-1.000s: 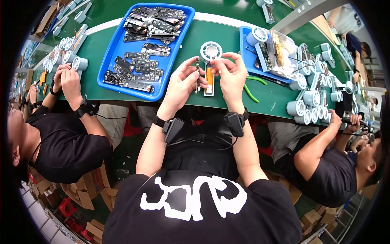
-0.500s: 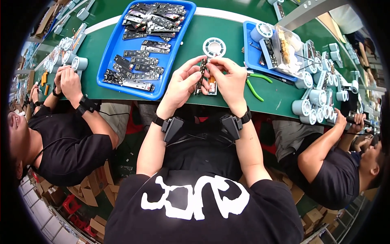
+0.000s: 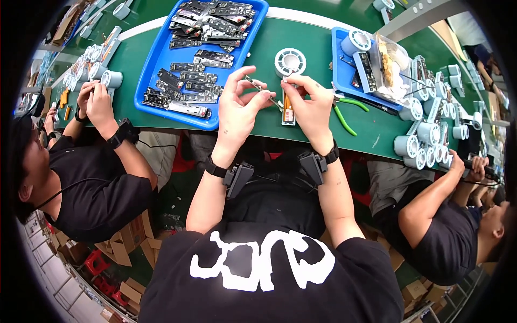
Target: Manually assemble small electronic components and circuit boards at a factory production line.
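Note:
My left hand pinches a narrow circuit board by its edge, tilted above the bench. Just right of it, my right hand is closed, thumb and forefinger pressed together at the upper part of a light grey handle. What sits between those fingertips is too small to make out. The handle's open housing shows an orange part inside, partly covered by my right fingers. At its far end is a round, spoked grey ring head, lying on the green bench.
A blue tray full of circuit boards lies to the left. Green-handled pliers rest at right, before a smaller blue tray with a clear container. Grey ring-headed units crowd the far right. Co-workers sit on both sides.
The circuit board has swung from nearly upright to a slanted, edge-on pose in my left hand. My hands have moved slightly apart, uncovering more of the orange part. The whole view has shifted slightly.

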Motion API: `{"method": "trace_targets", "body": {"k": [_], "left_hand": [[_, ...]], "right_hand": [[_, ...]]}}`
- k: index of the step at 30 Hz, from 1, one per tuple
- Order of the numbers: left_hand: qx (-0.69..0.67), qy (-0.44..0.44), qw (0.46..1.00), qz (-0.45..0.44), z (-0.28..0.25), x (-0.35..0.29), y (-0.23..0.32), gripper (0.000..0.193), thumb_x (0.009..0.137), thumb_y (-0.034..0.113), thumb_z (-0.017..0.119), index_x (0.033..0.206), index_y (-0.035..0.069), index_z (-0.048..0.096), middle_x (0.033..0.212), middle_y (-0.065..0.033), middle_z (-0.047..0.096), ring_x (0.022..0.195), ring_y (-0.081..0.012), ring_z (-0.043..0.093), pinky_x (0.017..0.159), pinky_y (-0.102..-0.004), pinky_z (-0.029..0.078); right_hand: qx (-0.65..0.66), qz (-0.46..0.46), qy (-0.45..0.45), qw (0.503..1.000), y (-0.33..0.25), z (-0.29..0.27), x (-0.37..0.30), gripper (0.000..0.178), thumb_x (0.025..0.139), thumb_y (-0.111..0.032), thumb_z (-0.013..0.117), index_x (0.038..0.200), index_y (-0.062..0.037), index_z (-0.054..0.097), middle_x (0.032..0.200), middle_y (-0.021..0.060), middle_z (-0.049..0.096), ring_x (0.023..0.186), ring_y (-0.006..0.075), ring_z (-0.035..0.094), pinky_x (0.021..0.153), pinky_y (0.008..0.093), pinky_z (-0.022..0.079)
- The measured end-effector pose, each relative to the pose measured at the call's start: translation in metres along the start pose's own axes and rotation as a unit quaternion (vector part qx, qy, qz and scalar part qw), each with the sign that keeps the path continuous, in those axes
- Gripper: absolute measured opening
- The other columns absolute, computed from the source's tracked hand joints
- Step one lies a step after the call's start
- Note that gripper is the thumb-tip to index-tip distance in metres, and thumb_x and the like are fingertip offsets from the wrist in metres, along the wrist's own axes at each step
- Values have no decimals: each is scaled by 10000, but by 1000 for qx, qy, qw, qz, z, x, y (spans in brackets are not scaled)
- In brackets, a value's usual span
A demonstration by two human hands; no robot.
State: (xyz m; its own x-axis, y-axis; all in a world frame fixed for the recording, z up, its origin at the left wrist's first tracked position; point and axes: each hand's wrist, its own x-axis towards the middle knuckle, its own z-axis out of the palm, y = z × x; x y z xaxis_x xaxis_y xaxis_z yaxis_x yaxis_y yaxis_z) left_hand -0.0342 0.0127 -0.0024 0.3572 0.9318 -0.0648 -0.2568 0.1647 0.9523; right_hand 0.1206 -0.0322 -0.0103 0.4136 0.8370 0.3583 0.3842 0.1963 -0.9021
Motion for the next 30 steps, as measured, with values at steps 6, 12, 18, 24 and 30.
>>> {"method": "trace_targets", "body": {"k": [6, 12, 18, 24, 30], "left_hand": [[346, 5, 935, 82, -17, -12, 8, 214, 861, 11, 790, 938, 18, 590, 861, -51, 667, 771, -104, 654, 662, -242, 530], [455, -21, 884, 109, -16, -36, 25, 187, 838, 61, 796, 899, 2, 629, 714, -107, 607, 668, -184, 643, 614, -324, 504], [505, -117, 840, 162, -20, -32, 26, 136, 933, 56, 689, 1055, 4, 662, 774, -86, 616, 688, -154, 616, 642, -281, 492], [113, -68, 986, -100, -11, -30, 29, 187, 1001, 61, 623, 1178, 1, 619, 853, -5, 579, 693, -77, 519, 615, -252, 436], [-137, -51, 983, -108, -3, -9, 6, 225, 1015, 132, 614, 1199, 4, 600, 826, 36, 504, 672, -31, 421, 555, -215, 324]], "right_hand": [[32, -26, 18, 999, 5, -2, 3, 114, 849, 12, 772, 959, 26, 744, 858, 66, 753, 708, 87, 676, 637, 223, 519], [61, -5, 24, 998, 9, -3, 1, 120, 855, 9, 776, 968, 42, 748, 875, 68, 759, 732, 84, 685, 650, 217, 528], [56, 38, 7, 998, 9, -3, -1, 130, 854, 22, 772, 980, 51, 752, 897, 77, 766, 759, 102, 706, 688, 223, 549], [45, -21, 4, 999, 12, -3, 2, 168, 839, 38, 772, 1007, 42, 765, 955, 104, 777, 806, 126, 725, 720, 236, 564], [53, -50, -5, 997, 15, -1, -1, 160, 824, 44, 772, 982, 20, 780, 986, 127, 777, 867, 159, 740, 785, 253, 578]]}}
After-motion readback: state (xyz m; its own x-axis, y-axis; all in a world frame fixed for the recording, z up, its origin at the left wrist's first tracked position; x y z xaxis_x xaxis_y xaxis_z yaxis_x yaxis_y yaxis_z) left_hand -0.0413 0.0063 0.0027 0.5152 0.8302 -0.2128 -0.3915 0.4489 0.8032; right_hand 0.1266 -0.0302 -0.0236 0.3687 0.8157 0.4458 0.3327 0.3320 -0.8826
